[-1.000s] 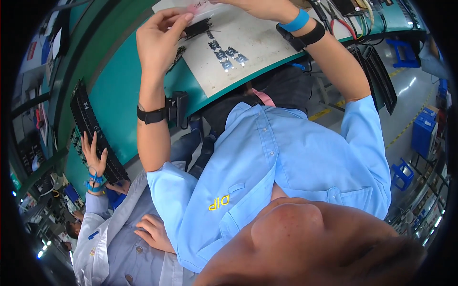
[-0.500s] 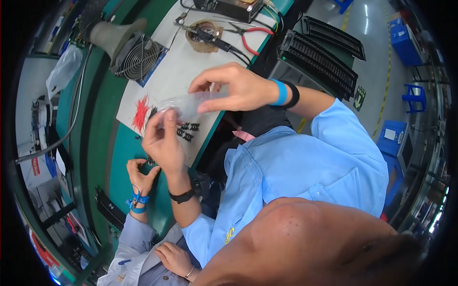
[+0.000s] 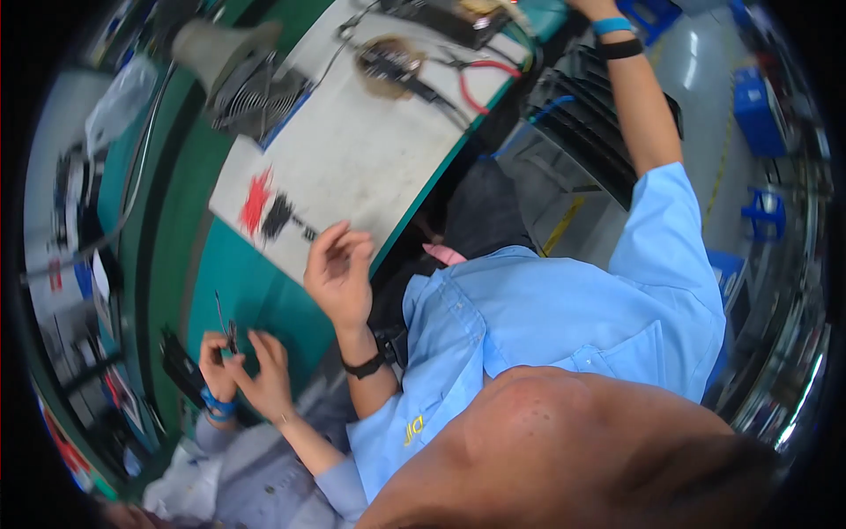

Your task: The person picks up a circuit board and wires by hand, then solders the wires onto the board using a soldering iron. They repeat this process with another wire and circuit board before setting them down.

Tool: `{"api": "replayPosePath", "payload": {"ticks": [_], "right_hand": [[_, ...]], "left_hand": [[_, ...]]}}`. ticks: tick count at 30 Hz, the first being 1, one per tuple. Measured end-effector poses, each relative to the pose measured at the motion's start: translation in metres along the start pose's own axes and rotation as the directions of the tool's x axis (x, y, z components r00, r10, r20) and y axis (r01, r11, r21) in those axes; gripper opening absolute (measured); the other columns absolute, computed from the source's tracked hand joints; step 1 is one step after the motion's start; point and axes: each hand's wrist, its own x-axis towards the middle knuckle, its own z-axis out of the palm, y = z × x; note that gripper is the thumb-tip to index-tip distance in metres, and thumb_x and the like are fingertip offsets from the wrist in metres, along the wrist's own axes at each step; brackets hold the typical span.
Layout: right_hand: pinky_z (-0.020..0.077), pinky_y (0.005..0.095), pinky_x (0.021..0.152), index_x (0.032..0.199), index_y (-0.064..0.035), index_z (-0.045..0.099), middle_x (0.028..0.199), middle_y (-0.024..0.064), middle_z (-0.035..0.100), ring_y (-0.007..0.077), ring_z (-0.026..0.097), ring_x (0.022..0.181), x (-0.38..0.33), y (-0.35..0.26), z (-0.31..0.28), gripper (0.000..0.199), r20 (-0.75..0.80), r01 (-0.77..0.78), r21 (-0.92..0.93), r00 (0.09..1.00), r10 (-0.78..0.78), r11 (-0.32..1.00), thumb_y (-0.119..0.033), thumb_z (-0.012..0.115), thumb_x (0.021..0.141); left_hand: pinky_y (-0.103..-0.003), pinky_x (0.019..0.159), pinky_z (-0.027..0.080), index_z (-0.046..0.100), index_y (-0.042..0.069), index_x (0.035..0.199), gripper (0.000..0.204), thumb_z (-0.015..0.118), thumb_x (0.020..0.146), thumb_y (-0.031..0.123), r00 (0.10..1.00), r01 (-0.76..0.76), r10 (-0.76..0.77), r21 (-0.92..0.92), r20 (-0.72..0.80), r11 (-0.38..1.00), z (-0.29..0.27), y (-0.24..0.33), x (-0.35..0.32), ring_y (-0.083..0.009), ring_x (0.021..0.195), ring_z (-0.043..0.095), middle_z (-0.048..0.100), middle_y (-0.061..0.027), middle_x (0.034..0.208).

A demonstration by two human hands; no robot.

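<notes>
My left hand, with a black band at its wrist, hangs over the near edge of the white work sheet. Its fingers are loosely curled and apart, and I see nothing in them. Just beyond it lie small black parts, partly hidden by the hand. Next to these are a pile of short black wires and a pile of short red wires. My right hand is stretched far out to the upper right, above black slotted racks. The picture's edge cuts off its fingers.
A co-worker's hands at lower left hold a small dark part with a thin wire. At the back of the bench are a fan, a soldering iron on a round holder and red-handled pliers.
The clear plastic bag both hands held is out of sight. My right hand has swung to the upper right; my left has drawn back toward me. The co-worker's hands have come together.
</notes>
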Motion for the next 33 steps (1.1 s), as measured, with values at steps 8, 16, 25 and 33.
{"api": "replayPosePath", "payload": {"ticks": [8,16,25,33], "right_hand": [[0.0543,0.0424,0.089,0.119,-0.009,0.075,0.113,0.0161,0.075,0.0361,0.07,0.105,0.01,0.056,0.072,0.033,0.247,0.244,-0.068,0.944,-0.221,0.967,-0.033,0.07,0.098],[0.0545,0.0306,0.088,0.124,-0.0072,0.074,0.107,0.0105,0.076,0.0211,0.071,0.093,-0.013,-0.063,0.006,0.037,0.093,-0.118,-0.122,0.987,0.13,0.985,-0.033,0.074,0.097],[0.0486,0.0247,0.067,0.115,0.001,0.07,0.095,0.0072,0.067,0.0119,0.062,0.079,-0.092,-0.304,-0.011,0.019,0.455,-0.3,0.838,0.846,-0.279,0.455,-0.002,0.069,0.096],[0.0539,0.0424,0.073,0.111,0.0012,0.067,0.097,0.0184,0.067,0.036,0.068,0.086,-0.053,-0.375,0.087,0.019,0.4,0.208,0.797,0.522,-0.753,0.568,-0.01,0.067,0.095]], "left_hand": [[-0.023,0.071,0.053,0.07,-0.004,0.113,0.03,0.081,0.085,-0.002,0.998,-0.012,0.004,0.111,0.065,0.994,-0.03,-0.019,0.009,-0.0088,0.077,0.066,0.075,-0.0071,0.087],[-0.023,0.072,0.052,0.07,-0.004,0.114,0.028,0.079,0.087,-0.003,0.993,-0.101,0.111,0.194,-0.042,0.976,-0.046,-0.028,0.001,-0.0093,0.08,0.066,0.074,-0.0072,0.091],[-0.022,0.063,0.048,0.075,0.001,0.103,0.022,0.083,0.082,0.004,0.931,-0.001,0.189,0.516,-0.311,0.857,-0.074,-0.032,0.005,-0.0086,0.071,0.062,0.073,-0.0052,0.084],[-0.026,0.062,0.047,0.075,0.003,0.101,0.019,0.082,0.084,0.007,0.928,0.075,0.153,0.571,-0.34,0.817,-0.07,-0.045,0.009,-0.0115,0.072,0.061,0.069,-0.0039,0.083]]}}
